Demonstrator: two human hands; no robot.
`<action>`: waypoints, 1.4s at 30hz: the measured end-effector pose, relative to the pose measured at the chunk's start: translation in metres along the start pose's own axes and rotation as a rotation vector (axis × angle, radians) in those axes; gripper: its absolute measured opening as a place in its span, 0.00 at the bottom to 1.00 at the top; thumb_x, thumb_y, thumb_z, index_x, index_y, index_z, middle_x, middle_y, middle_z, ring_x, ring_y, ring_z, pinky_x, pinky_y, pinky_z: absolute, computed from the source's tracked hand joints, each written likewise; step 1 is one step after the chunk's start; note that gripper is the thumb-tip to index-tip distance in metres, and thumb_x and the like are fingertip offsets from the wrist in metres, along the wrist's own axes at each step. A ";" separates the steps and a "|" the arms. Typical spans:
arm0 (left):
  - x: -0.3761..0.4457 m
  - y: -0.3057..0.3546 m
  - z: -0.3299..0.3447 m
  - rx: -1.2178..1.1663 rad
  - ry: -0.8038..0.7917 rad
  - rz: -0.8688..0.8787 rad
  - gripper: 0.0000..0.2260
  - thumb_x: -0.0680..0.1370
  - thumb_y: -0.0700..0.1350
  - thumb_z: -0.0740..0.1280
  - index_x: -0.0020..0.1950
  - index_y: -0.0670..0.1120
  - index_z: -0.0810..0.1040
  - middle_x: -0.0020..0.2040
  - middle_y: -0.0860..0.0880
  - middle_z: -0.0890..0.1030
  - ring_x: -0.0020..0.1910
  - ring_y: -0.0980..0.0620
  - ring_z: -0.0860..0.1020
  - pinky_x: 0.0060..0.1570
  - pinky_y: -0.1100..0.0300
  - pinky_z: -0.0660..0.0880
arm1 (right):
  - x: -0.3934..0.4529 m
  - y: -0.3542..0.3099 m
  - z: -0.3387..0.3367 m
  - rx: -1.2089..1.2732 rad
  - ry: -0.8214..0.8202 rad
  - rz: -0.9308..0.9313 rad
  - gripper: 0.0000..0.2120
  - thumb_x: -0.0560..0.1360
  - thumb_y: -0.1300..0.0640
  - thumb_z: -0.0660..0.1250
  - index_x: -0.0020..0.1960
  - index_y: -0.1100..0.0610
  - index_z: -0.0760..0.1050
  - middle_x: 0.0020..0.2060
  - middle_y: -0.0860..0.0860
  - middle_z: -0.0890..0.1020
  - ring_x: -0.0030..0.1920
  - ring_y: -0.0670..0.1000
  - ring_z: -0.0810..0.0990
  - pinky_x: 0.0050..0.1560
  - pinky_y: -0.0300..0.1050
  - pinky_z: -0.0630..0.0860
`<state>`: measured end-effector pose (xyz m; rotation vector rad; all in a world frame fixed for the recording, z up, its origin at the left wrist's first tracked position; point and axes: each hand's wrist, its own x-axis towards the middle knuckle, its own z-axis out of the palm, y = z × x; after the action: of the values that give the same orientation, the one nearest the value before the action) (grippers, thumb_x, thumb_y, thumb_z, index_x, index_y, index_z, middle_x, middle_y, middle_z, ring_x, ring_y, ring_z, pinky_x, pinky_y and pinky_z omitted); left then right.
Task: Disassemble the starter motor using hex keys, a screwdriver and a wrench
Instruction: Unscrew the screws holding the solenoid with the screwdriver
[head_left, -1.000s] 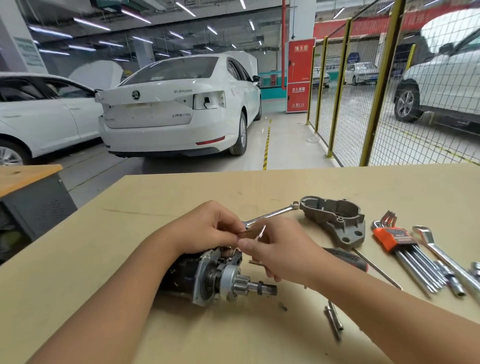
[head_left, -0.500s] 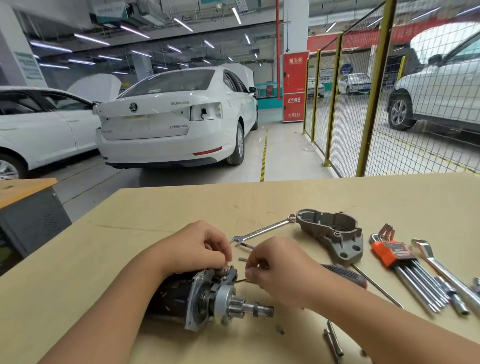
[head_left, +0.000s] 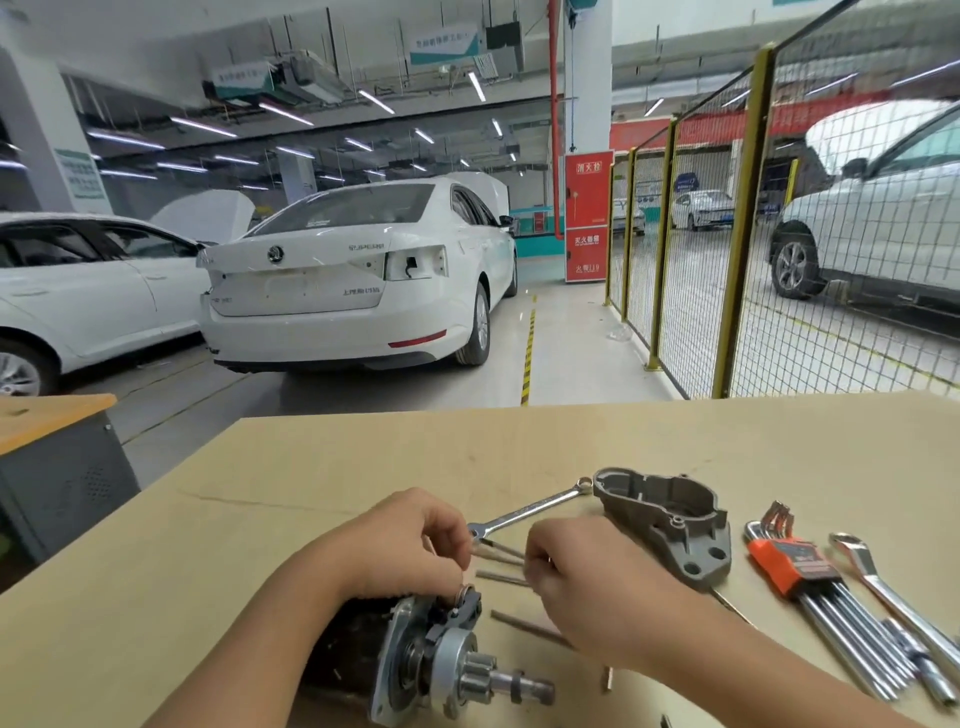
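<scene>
The starter motor (head_left: 415, 660) lies on its side at the near edge of the bench (head_left: 322, 467), pinion shaft pointing right; it looks heavy, stiff and greasy, so I judge the dark body the safest place to hold it, not the shaft. The left hand (head_left: 400, 551) rests on its top with fingers curled at a small ring part, while the right hand (head_left: 587, 582) is curled just beside it, and whether it holds anything I cannot tell. Around lie a wrench (head_left: 530, 512), a removed housing (head_left: 670, 525) and hex keys (head_left: 821, 592), with parked cars (head_left: 353, 280) and a mesh fence (head_left: 727, 270) beyond.
</scene>
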<state>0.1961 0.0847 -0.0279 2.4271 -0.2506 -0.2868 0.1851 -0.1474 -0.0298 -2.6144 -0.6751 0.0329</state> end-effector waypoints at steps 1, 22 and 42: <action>-0.001 -0.002 0.000 -0.002 0.024 -0.007 0.14 0.59 0.52 0.69 0.42 0.53 0.85 0.40 0.49 0.86 0.39 0.56 0.81 0.43 0.54 0.81 | 0.000 -0.001 0.002 0.030 -0.022 -0.014 0.08 0.79 0.56 0.58 0.44 0.52 0.74 0.38 0.44 0.76 0.40 0.48 0.76 0.36 0.39 0.71; -0.010 -0.001 -0.004 -0.148 0.010 0.014 0.07 0.68 0.40 0.71 0.40 0.47 0.88 0.44 0.38 0.87 0.39 0.55 0.81 0.44 0.61 0.76 | 0.019 -0.003 0.009 0.692 -0.182 0.174 0.10 0.75 0.55 0.72 0.35 0.52 0.77 0.21 0.44 0.62 0.21 0.48 0.59 0.25 0.36 0.57; -0.014 -0.006 -0.005 -0.211 0.066 0.037 0.11 0.63 0.47 0.73 0.42 0.45 0.88 0.46 0.34 0.85 0.41 0.49 0.80 0.47 0.54 0.76 | 0.012 -0.009 0.026 0.858 -0.127 0.254 0.10 0.79 0.53 0.70 0.41 0.56 0.78 0.20 0.46 0.62 0.20 0.47 0.59 0.25 0.36 0.59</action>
<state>0.1845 0.0954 -0.0262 2.2164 -0.2237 -0.2058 0.1887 -0.1245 -0.0485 -1.8490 -0.2624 0.4617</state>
